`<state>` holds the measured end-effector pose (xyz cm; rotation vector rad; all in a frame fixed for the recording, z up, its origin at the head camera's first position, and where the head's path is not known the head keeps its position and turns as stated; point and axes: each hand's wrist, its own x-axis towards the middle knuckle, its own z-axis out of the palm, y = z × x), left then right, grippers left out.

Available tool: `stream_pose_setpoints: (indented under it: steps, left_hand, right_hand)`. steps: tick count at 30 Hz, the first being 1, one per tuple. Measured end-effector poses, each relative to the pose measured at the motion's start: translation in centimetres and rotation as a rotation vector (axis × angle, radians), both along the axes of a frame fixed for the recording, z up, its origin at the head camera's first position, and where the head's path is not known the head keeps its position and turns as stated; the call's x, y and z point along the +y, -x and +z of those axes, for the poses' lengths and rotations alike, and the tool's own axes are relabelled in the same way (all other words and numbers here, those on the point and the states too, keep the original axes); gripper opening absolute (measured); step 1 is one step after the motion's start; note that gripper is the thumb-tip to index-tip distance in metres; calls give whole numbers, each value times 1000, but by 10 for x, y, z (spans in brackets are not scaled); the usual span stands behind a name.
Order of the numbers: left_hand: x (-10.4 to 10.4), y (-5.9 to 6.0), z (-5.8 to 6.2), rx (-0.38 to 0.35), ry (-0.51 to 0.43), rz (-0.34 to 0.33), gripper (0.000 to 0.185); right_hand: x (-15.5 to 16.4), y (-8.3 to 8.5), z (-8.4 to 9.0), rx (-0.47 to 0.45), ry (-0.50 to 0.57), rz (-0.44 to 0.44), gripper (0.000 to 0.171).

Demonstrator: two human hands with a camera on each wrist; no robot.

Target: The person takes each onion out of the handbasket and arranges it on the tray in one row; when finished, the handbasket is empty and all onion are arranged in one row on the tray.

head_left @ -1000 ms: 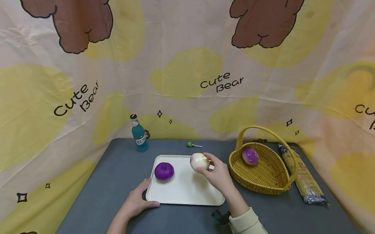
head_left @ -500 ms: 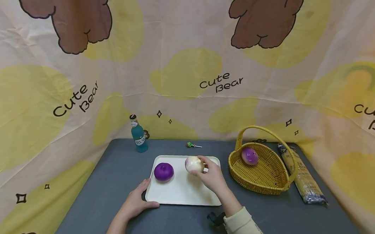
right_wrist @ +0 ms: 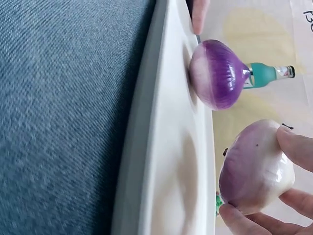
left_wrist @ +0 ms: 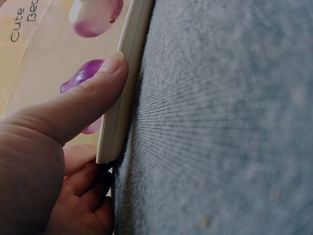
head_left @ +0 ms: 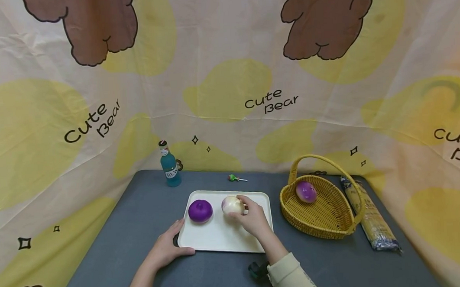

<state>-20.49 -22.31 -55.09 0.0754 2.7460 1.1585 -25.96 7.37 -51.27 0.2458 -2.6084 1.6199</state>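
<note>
Over the white rectangular plastic tray, the right hand's fingers grasp the pale purple-tinged onion, just clear of it, right of the deep purple onion; the left hand pinches the tray's corner.

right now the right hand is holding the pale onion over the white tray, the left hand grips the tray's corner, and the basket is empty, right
Not quite: the basket is not empty. The head view shows a purple onion lying inside it. The rest stands: the right hand holds the pale onion over the white tray, and the left hand grips the tray's corner.
</note>
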Motion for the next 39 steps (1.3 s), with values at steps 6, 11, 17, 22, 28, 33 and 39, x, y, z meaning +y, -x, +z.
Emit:
stream_pose_setpoints:
  steps: [6,11,17,22,28,33,39]
  left_hand:
    - [-1,0,1,-3,-5,2,116]
    - [-1,0,0,-1,7,4,116]
    - [-1,0,1,-4,11,6,117]
    - [1,-1,3,-2,9,2,116]
    - [3,-3,4,-10,19,-1,116]
    - [2,-3,4,-10,25,-2,116]
    - [0,-3,2,-10,19,-3,116]
  right_hand:
    - [-6,1,-6,-16,-48,-7,63]
    - [-7,1,-12,-30,-90,-4,64]
    - [-8,1,-14,-33,-102,11,66]
    - [-8,2,-14,-38,-106,12,67]
    - [-8,1,-14,-19,-112,27,72]
    - [-8,0,-14,-24,-105,31,73]
    - [-8,-3,-8,-30,-89,33,73]
